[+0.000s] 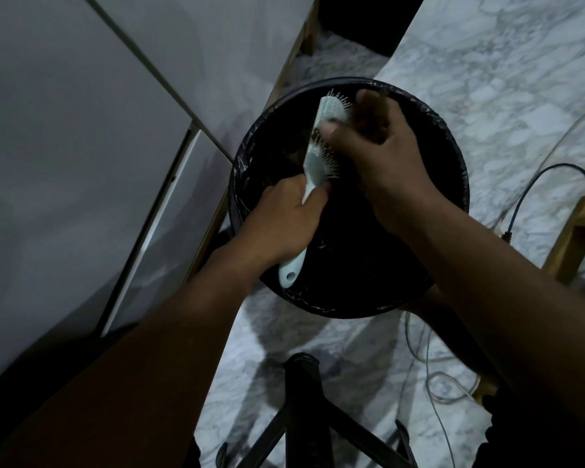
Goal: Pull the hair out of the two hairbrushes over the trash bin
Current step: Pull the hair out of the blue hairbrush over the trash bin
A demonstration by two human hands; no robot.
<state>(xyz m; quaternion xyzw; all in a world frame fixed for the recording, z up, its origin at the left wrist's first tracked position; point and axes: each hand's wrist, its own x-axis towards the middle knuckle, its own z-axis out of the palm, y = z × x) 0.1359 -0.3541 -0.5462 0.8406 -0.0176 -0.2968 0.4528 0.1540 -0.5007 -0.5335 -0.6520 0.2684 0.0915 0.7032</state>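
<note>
A white hairbrush (313, 157) is held over a round black trash bin (446, 143) lined with a black bag. My left hand (281, 221) is wrapped around the brush's handle, whose end with a hole sticks out below my palm. The bristles face right. My right hand (382, 153) presses against the bristle side, fingers pinched in among the pins; they are blurred, so I cannot make out hair in them. Only one brush is in view.
White cabinet doors (81, 146) fill the left side. The floor is white marble (487, 62). Cables (537, 177) trail to the right of the bin, beside a wooden frame (574, 231). A black chair base (301, 410) stands just below the bin.
</note>
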